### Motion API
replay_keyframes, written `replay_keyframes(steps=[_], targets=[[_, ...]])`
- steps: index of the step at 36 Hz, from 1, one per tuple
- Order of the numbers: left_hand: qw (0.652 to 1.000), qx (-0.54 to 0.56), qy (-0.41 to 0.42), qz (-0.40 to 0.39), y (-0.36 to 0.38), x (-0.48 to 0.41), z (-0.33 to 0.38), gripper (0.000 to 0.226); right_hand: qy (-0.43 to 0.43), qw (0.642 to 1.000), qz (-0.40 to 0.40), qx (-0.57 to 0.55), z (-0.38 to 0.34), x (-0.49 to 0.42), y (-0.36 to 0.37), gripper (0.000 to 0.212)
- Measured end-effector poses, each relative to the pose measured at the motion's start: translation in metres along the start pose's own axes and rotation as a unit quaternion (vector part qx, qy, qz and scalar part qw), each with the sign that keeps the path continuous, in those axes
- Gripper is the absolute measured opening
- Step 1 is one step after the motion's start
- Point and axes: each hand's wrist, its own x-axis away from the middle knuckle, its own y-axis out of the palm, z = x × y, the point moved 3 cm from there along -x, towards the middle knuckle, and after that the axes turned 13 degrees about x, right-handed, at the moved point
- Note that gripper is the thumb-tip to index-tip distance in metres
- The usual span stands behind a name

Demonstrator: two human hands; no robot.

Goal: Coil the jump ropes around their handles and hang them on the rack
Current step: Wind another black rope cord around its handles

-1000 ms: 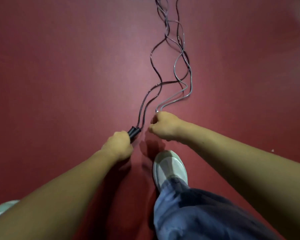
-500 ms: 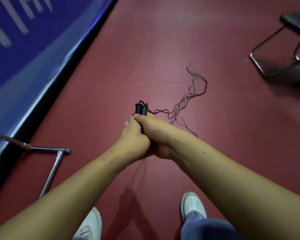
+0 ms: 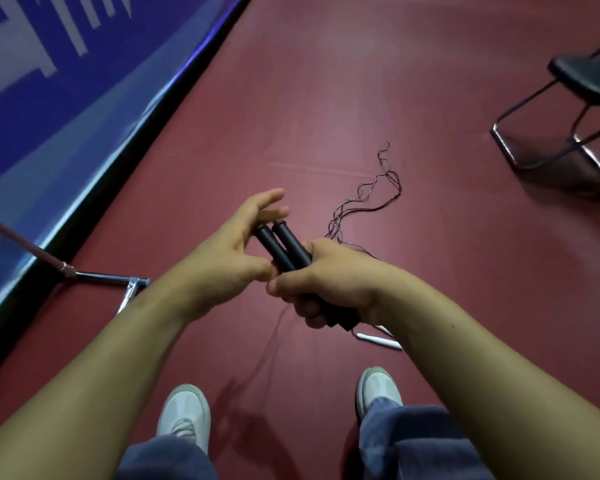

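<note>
Handles [image 3: 284, 245] of a jump rope, two black ones side by side, sit in the right grip [image 3: 326, 285], whose fingers are clenched round their lower half above the red floor [image 3: 326, 98]. The left grip [image 3: 222, 254] is released, its fingers [image 3: 260, 202] straight and spread beside the handles' upper ends, the thumb close to them. The thin rope [image 3: 361, 202] trails from the right grip in loose tangled loops across the floor toward a black chair [image 3: 589, 74], a white stick-like thing [image 3: 378, 341] lies on the floor under the right wrist, and a blue banner [image 3: 49, 98] lines the left side.
</note>
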Motion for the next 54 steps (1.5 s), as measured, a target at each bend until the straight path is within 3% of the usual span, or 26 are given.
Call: replay_keyframes(steps=[2,5,6,11,16,22,27,34,37,42,45,48,54], targets=[[0.998,0.063,0.015,0.000,-0.005,-0.005,0.004,0.080,-0.006,0.999,-0.033,-0.002,-0.006,0.006,-0.004,0.009],[0.983,0.185,0.003,-0.003,-0.012,-0.012,0.007,0.037,-0.016,0.998,-0.043,-0.038,-0.008,0.014,-0.015,0.008],[0.982,0.187,-0.005,-0.011,-0.013,-0.013,0.006,0.034,-0.016,0.998,-0.042,-0.039,-0.008,0.015,-0.017,0.010],[0.996,0.065,-0.057,-0.020,-0.012,-0.020,-0.005,0.059,0.007,1.000,-0.027,-0.014,-0.002,0.017,-0.018,0.007],[0.998,0.018,-0.055,0.003,-0.013,-0.026,-0.007,0.045,0.039,0.999,-0.010,0.023,0.004,0.016,-0.016,0.003],[0.988,-0.125,-0.006,0.085,-0.027,-0.028,-0.002,0.053,0.074,0.992,0.037,0.100,0.013,0.018,-0.020,0.011],[0.999,-0.045,0.004,0.019,-0.027,-0.024,0.006,0.077,0.025,0.994,0.033,0.098,0.008,0.028,-0.022,0.022],[0.991,0.130,-0.034,0.020,-0.008,-0.020,0.005,0.062,-0.030,0.998,0.044,-0.034,0.004,0.036,-0.023,0.028],[0.987,0.152,-0.044,0.039,0.003,-0.019,0.002,0.056,-0.034,0.990,0.078,-0.113,0.001,0.036,-0.020,0.030],[0.989,0.123,-0.052,0.060,0.019,-0.014,-0.007,0.057,-0.021,0.975,0.173,-0.138,0.002,0.032,-0.025,0.024],[0.996,0.018,-0.033,0.080,0.032,-0.006,-0.008,0.051,0.000,0.970,0.211,-0.122,0.005,0.027,-0.029,0.016],[0.985,-0.147,0.006,0.085,0.039,0.000,-0.006,0.033,0.011,0.972,0.207,-0.110,0.007,0.025,-0.031,0.015],[0.984,-0.152,-0.003,0.096,0.026,-0.004,-0.006,0.029,-0.005,0.978,0.151,-0.141,0.000,0.026,-0.033,0.033]])
